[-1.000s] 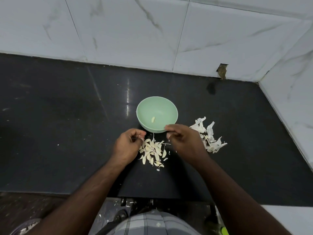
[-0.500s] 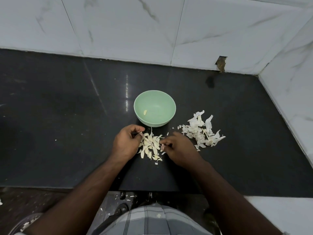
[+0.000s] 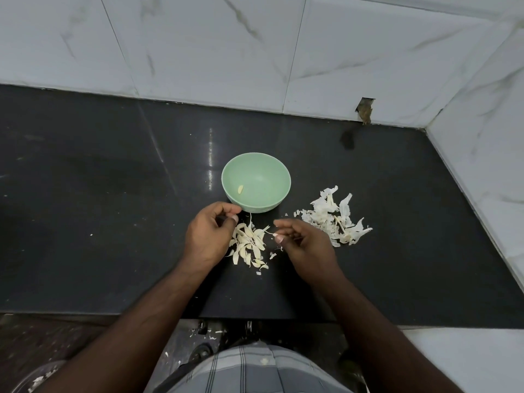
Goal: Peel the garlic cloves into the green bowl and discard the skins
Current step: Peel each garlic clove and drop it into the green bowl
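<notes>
One peeled garlic clove (image 3: 240, 189) lies in the green bowl (image 3: 256, 182) on the dark surface (image 3: 85, 194). The unpeeled clove pile (image 3: 249, 243) sits just before the bowl, between both hands. The right hand (image 3: 303, 245) pinches a clove off the pile; the left hand (image 3: 209, 234) has curled fingers, contents indiscernible. Next: strip the skin, drop it on the skin heap (image 3: 334, 219). Half a second ago the right hand was reaching into the pile.

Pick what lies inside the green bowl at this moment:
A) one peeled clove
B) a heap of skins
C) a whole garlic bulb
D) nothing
A: a single pale clove lies in the bowl, while the skins lie on the counter outside it.
</notes>
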